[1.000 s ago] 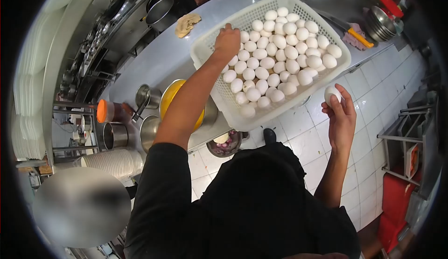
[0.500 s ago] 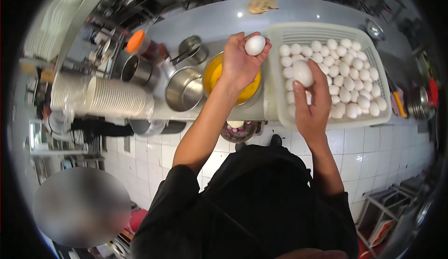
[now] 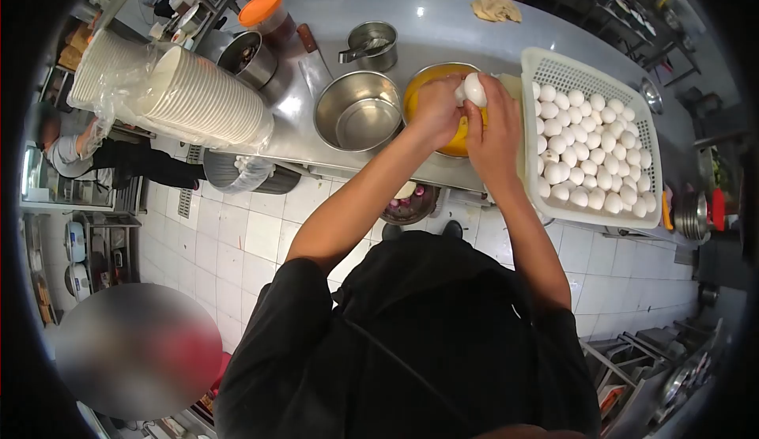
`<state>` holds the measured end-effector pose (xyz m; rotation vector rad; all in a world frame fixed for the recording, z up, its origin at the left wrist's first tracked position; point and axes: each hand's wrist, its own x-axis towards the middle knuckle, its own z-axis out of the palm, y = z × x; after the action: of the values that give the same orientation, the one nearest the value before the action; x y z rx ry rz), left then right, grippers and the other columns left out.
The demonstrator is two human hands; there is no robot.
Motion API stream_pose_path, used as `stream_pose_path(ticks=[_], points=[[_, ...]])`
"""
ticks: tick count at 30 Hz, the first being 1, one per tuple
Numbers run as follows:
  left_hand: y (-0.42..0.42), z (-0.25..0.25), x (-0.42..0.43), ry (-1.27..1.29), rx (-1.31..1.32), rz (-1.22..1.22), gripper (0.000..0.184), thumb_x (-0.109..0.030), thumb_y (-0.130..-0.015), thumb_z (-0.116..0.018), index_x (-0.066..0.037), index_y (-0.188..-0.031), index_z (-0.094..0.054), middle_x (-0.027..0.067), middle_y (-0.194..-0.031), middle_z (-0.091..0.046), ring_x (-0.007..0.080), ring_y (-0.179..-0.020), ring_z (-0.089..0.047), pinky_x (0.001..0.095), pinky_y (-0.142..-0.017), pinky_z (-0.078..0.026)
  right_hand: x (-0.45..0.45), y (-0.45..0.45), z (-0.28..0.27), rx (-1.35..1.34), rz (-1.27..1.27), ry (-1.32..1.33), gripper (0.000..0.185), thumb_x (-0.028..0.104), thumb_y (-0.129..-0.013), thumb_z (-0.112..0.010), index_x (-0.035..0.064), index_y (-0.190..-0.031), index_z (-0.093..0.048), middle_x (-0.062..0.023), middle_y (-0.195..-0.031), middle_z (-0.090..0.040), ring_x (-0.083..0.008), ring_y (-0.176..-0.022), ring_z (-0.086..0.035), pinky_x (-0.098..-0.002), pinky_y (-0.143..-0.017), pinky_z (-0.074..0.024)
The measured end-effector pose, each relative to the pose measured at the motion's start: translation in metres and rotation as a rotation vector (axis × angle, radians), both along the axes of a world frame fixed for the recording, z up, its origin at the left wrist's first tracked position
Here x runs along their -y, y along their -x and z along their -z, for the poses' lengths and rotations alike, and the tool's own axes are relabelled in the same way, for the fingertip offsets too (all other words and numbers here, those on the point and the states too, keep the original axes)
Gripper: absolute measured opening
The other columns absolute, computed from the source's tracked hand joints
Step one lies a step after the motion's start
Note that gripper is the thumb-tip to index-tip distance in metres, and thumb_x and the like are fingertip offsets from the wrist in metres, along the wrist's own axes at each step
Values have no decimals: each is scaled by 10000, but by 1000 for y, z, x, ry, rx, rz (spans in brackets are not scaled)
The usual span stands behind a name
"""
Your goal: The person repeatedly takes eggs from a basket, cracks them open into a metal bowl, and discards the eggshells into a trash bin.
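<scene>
From where I stand, everything gathers around the metal bowl of yellow liquid [image 3: 458, 148] on the tabletop [image 3: 443, 20]. Both hands meet above it: the left hand [image 3: 437, 109] over the bowl's left part, the right hand [image 3: 493, 135] over its right edge. The right hand's grip is closed around a white egg [image 3: 475, 90], thumb on the near side, fingers on the far side. That egg sits over the bowl's middle, to the left of the right palm, its long axis seeming to run away from the person. Another white shape shows against it, at the left fingers; I can't tell whether it's a second egg, nor what the left grip holds. The basket of eggs [image 3: 594, 217] lies just beyond the bowl's right side, nearer the right hand; a steel pot [image 3: 336, 124] is just beside the bowl's left.
</scene>
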<state>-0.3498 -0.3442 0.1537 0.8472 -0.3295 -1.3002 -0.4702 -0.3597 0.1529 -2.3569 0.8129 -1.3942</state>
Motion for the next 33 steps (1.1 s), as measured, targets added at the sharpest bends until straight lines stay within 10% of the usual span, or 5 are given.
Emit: stream_pose_path(ticks=[9,13,17,22,33], points=[[-17,9,0,3,-79,68,288,-148,-1024,-446,86,-1188,-484,163,-1151,-558,268,-1041,-601,406,-923,-564,14,14,-16,376,-114,-605,382,72,-924,-637,13,-1292,-550,-82,-1084,-654,-100,-927,-589,-231,-812,-472],[-24,5,-1,62,-45,151,260,-171,-1002,-533,26,-1170,-549,111,-1128,-579,212,-1018,-600,337,-902,-540,33,36,-29,739,-440,-1365,315,152,-878,-684,35,-1144,-561,-51,-942,-616,-110,-773,-563,-244,-693,-453],[-29,-1,-2,179,148,383,342,-138,-988,-559,83,-1245,-513,158,-1260,-552,239,-1143,-583,368,-1018,-490,45,34,-36,114,-278,-1155,370,281,-849,-718,51,-1093,-561,-37,-847,-601,-103,-701,-525,-255,-639,-421],[-27,-11,3,159,183,407,425,-122,-986,-564,77,-1346,-455,150,-1263,-570,231,-1148,-591,368,-1048,-453,73,33,-35,-38,-378,-1182,407,290,-812,-740,13,-1103,-674,-30,-873,-654,-98,-714,-566,-228,-632,-425],[-34,-11,26,-35,847,261,348,-106,-836,-726,92,-1115,-663,116,-977,-705,149,-847,-685,241,-747,-563,114,22,-24,-216,-423,-1052,373,178,-770,-662,0,-1097,-682,-39,-786,-657,-94,-711,-579,-246,-605,-436]])
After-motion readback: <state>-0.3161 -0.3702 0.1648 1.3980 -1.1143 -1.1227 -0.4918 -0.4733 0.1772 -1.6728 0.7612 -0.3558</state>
